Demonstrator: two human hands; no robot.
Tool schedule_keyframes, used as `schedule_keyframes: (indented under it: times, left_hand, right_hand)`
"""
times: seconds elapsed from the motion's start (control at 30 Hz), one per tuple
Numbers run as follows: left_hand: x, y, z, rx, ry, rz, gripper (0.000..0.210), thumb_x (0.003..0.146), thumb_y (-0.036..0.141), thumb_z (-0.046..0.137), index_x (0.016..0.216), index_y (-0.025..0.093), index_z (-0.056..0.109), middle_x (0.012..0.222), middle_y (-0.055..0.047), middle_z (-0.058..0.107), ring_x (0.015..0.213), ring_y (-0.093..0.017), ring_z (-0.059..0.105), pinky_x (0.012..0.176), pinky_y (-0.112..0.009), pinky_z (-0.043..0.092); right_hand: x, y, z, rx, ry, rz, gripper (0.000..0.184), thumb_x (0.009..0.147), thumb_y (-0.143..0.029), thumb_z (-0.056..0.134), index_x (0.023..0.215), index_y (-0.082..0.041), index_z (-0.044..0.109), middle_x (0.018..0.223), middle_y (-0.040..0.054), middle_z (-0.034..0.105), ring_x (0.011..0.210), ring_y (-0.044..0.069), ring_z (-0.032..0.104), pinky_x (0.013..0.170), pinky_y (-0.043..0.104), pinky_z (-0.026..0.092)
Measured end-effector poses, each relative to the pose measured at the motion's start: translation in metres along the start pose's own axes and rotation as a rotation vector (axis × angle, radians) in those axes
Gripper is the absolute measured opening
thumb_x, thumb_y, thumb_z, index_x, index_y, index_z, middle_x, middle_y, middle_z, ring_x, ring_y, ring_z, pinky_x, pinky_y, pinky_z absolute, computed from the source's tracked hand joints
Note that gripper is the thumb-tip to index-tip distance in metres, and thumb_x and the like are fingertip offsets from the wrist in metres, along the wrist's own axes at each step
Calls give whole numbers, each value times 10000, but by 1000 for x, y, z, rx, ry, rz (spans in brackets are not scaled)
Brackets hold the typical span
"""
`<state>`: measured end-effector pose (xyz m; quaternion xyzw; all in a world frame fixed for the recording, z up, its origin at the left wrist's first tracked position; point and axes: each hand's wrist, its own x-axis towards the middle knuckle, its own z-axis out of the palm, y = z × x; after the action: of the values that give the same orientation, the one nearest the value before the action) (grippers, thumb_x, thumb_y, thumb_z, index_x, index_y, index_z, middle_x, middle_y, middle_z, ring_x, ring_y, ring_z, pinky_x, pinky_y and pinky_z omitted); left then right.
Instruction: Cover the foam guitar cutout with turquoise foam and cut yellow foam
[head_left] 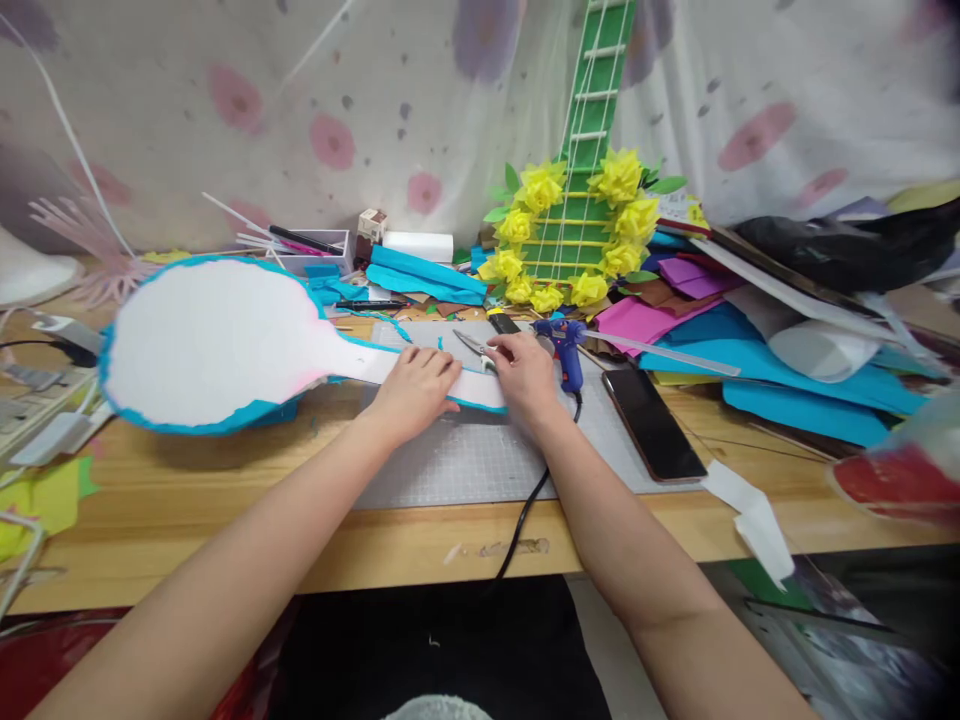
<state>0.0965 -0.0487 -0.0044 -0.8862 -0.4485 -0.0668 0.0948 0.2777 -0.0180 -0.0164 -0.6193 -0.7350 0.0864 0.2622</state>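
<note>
A white paddle-shaped craft piece with a blue paper edge lies face up, its rounded body at the left and its narrow neck reaching right over the grey cutting mat. Across the neck, my left hand is closed, fingers on top and thumb at the near edge. My right hand closes on the neck's far right end with bent fingers; its fingertips are partly hidden. Scissors lie just behind the neck, partly covered by my right hand. A blue glue gun rests beside that hand.
A green craft guitar with yellow paper flowers stands at the back. Coloured paper is heaped at the right, near a phone. The glue gun's black cord hangs over the table's front edge. A pen box stands behind.
</note>
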Motion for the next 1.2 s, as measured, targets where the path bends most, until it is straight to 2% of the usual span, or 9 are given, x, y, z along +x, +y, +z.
schedule_keyframes:
  times: [0.1, 0.27, 0.37, 0.53, 0.63, 0.77, 0.93, 1.07, 1.2]
  left_hand:
    - [6, 8, 4, -13, 16, 37, 536, 753, 345, 690, 1216, 122, 539, 1182, -143, 590, 1096, -282, 524, 914, -393, 364]
    - [3, 4, 10, -116, -13, -20, 548, 761, 382, 674, 1220, 117, 531, 1225, -148, 574, 1153, -261, 516, 975, -370, 366]
    - [-9, -22, 4, -155, -49, -81, 791, 706, 444, 710, 1359, 119, 406, 1360, -166, 485, 1251, -274, 448, 1040, -372, 325]
    - [-39, -90, -10, -77, -223, -151, 806, 682, 494, 695, 1352, 130, 432, 1364, -167, 485, 1236, -304, 464, 1023, -371, 346]
    - [-49, -110, -11, -21, -270, -138, 802, 678, 493, 680, 1351, 140, 422, 1375, -160, 471, 1240, -313, 456, 1030, -378, 336]
    - [-44, -104, -13, 33, -254, -98, 595, 768, 385, 581, 1294, 130, 470, 1333, -158, 501, 1233, -282, 464, 1045, -362, 321]
    - [-31, -95, -33, 135, -370, -123, 420, 738, 349, 581, 1110, 155, 587, 1114, -106, 628, 1051, -257, 577, 916, -324, 412]
    - [-28, -103, -42, 233, -449, -203, 467, 735, 485, 606, 1061, 152, 624, 1075, -105, 663, 1069, -268, 577, 1032, -379, 293]
    - [-25, -115, -49, 233, -480, -389, 576, 734, 541, 597, 1161, 155, 601, 1103, -124, 662, 1113, -298, 559, 1049, -413, 250]
  right_hand:
    - [-7, -9, 4, -18, -2, -58, 361, 959, -341, 351, 1036, -186, 668, 1047, 84, 643, 993, 176, 579, 844, 252, 403]
    - [-15, -17, 15, -33, -147, -148, 432, 977, -400, 289, 1191, -183, 594, 1147, 89, 643, 1093, 184, 559, 889, 268, 396]
    - [-15, -15, 15, -38, -209, -155, 470, 964, -453, 305, 1253, -170, 544, 1158, 101, 644, 1088, 191, 570, 898, 286, 398]
    - [-15, -11, 10, -126, -280, -351, 740, 753, -610, 602, 1325, -155, 485, 1225, 147, 602, 1126, 282, 537, 925, 371, 382]
    - [-15, -8, 11, -174, -284, -411, 669, 723, -542, 672, 1255, -155, 546, 1179, 149, 620, 1091, 296, 542, 901, 395, 380]
    - [-11, -2, 12, -168, -223, -461, 575, 732, -497, 680, 1186, -157, 589, 1128, 138, 638, 1036, 287, 547, 863, 391, 382]
    - [-8, 7, 11, -165, -64, -486, 575, 733, -457, 690, 1226, -182, 583, 1133, 114, 640, 1050, 298, 500, 891, 423, 361]
    - [-6, 14, 10, -122, 167, -405, 500, 759, -360, 668, 1229, -208, 592, 1247, 105, 572, 1138, 308, 445, 963, 450, 327]
    - [-2, 20, 0, 6, 342, -335, 326, 801, -350, 598, 1087, -208, 661, 1124, 111, 630, 1081, 279, 503, 938, 431, 361]
